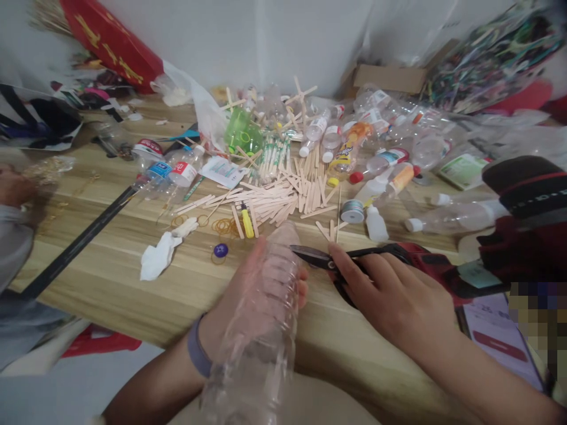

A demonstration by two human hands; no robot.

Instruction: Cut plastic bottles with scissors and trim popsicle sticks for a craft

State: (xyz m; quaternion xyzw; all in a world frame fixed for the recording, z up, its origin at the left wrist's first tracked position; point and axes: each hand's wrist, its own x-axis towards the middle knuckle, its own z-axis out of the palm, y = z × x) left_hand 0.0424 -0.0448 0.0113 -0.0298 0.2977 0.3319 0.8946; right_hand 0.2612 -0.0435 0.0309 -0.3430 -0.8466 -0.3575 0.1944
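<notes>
My left hand [248, 289] is wrapped round a clear ribbed plastic bottle [266, 354] from its left side, with fingertips showing at the bottle's right edge. The bottle is tilted, one end up towards the table and the other low near my lap. In my right hand [390, 301] is a pair of black scissors [316, 258], fingers closed about the handles. The scissors' tip is at the bottle's upper right side; I cannot tell whether it has pierced the plastic. Beyond the bottle lie a yellow-handled screwdriver [247, 221] and a blue cap [220, 251].
Craft sticks [270, 200] lie heaped mid-table, with rubber bands [225, 226] nearer. Many plastic bottles [381, 159] stretch behind to the right. A red and black power tool [522, 218] stands close right, beside a phone [500, 336]. Another person's hand [15, 186] is far left.
</notes>
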